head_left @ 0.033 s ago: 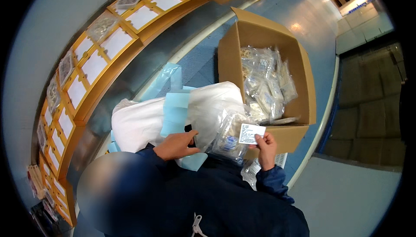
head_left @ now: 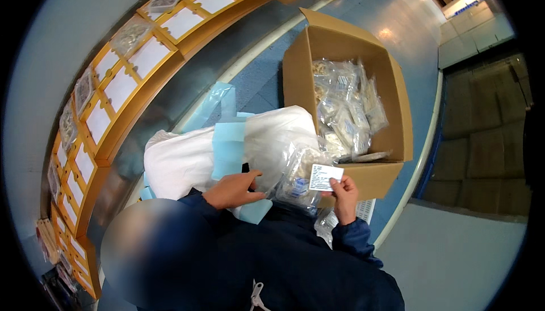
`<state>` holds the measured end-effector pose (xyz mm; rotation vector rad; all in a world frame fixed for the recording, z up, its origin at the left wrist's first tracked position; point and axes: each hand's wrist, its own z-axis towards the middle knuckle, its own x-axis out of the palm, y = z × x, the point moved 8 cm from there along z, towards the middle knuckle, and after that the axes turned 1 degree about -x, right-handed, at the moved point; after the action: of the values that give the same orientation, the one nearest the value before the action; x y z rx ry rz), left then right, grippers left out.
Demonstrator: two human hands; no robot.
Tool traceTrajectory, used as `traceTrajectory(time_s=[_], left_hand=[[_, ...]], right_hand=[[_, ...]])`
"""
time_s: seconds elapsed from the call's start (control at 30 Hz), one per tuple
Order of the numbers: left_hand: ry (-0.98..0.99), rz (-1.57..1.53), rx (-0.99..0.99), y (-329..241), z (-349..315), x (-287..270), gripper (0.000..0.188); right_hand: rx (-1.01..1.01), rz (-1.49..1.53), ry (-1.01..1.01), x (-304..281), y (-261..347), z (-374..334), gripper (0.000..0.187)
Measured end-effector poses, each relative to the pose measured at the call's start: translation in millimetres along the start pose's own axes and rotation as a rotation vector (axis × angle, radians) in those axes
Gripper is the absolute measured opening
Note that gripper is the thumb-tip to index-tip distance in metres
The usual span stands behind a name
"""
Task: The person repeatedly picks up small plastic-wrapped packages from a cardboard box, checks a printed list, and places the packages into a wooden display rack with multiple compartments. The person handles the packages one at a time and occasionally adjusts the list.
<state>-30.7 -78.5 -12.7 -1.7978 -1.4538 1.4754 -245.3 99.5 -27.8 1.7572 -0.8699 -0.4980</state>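
Observation:
My right hand (head_left: 344,198) pinches a white printed card (head_left: 326,177) between thumb and fingers, above a clear plastic bag (head_left: 300,189) with a blue print on it. My left hand (head_left: 233,190) is curled, thumb and forefinger apart, around a small black object (head_left: 245,167), mostly hidden by the fingers. Beneath that hand lies a white wrapped bundle (head_left: 179,160), crossed by a light blue strip (head_left: 228,152). Just beyond my right hand stands an open cardboard box (head_left: 363,177), holding several clear bags (head_left: 343,106) of pale pieces.
Along the left runs a yellow rack (head_left: 164,64) with white panels and several clear packs on top. Another clear bag (head_left: 326,224) lies by my right sleeve, near a white slotted item (head_left: 365,211). Stacked brown boxes (head_left: 482,140) stand at the right.
The whole view has shifted slightly to the left. My right hand and the card have come slightly lower; my left hand stays in nearly the same place.

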Motion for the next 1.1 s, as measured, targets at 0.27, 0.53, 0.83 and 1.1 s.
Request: traceTrajectory(time_s=[0.27,0.53,0.83,1.1], left_hand=[[0.163,-0.372,-0.083,6.1,46.1,60.5,0.03],[0.108,-0.72,-0.15,30.6,43.4,90.6,0.025],[0.062,-0.75,-0.17,30.7,41.6,90.4,0.023],[0.089,-0.82,-0.187,33.6,42.1,96.2,0.022]], right_hand=[[0.03,0.1,0.033,15.5,-28.6,-9.1,0.012],[0.103,0.086,0.005,11.2,-36.7,-12.1,0.014],[0.11,0.09,-0.01,8.3,-43.9,-10.6,0.012],[0.114,-0.039,0.02,9.2,-45.2,-6.1,0.012]])
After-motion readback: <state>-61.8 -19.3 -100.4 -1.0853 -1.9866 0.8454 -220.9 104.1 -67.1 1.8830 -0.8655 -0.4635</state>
